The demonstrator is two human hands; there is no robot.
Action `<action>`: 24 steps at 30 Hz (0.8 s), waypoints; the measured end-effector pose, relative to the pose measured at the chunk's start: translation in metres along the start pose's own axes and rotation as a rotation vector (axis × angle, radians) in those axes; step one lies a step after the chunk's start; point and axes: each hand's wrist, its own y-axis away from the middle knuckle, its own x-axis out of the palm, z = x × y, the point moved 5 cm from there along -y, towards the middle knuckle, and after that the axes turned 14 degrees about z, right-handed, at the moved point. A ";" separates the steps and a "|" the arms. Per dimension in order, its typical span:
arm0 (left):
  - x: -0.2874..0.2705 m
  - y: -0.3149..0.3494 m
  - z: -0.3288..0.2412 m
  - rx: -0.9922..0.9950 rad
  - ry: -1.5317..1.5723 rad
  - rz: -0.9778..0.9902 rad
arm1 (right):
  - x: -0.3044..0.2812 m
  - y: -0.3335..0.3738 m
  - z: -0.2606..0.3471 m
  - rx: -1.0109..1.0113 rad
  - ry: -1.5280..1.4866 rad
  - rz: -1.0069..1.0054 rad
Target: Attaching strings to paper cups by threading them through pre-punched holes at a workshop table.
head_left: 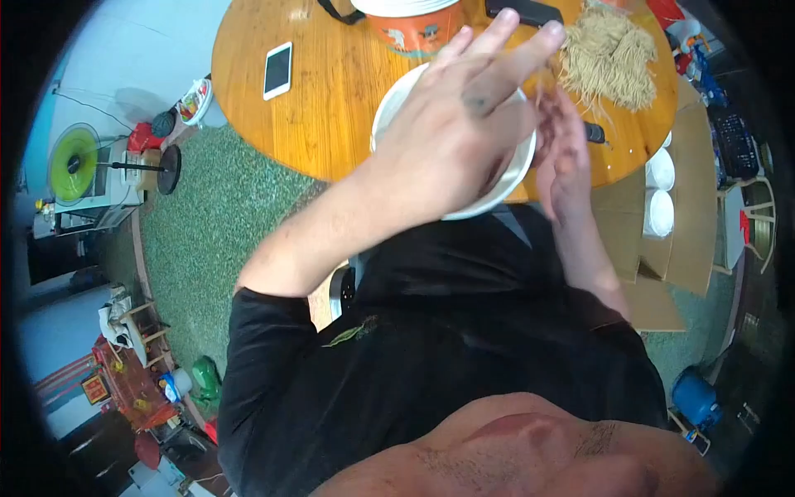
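My left hand [464, 120] is raised over a white round tub [396, 99] at the table's near edge, its fingers stretched out and apart. Close by on the right, my right hand [570, 157] is held upright beside the tub's rim. Its fingers are partly behind my left hand and smeared by motion, so what they hold, if anything, cannot be made out. Beyond it lies a bundle of tan strands [609, 58], with a few loose strands trailing toward my hands. My left hand hides most of the tub's inside.
On the round wooden table [323, 124] are a white phone [278, 70], an orange bucket [418, 35] bearing white round pieces and a small dark device [594, 132]. A cardboard box [691, 190] with white tubs [659, 214] stands at the right. A fan [74, 163] is far left.
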 end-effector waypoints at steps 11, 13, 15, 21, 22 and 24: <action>-0.047 0.003 -0.040 0.067 0.098 -0.242 | 0.054 0.030 0.100 0.423 -0.525 0.204; -0.053 0.004 -0.037 -0.015 0.030 -0.336 | 0.035 0.041 0.091 0.410 -0.498 0.183; -0.049 0.005 -0.033 -0.028 0.012 -0.355 | 0.021 0.058 0.079 0.396 -0.478 0.155; -0.057 0.017 -0.023 -0.101 0.005 -0.465 | -0.013 0.080 0.032 0.464 -0.424 0.022; -0.055 0.024 -0.014 -0.084 -0.004 -0.465 | 0.007 0.050 0.063 0.270 -0.324 -0.023; -0.044 0.030 -0.002 -0.139 0.121 -0.520 | 0.012 0.024 0.094 0.214 -0.159 -0.066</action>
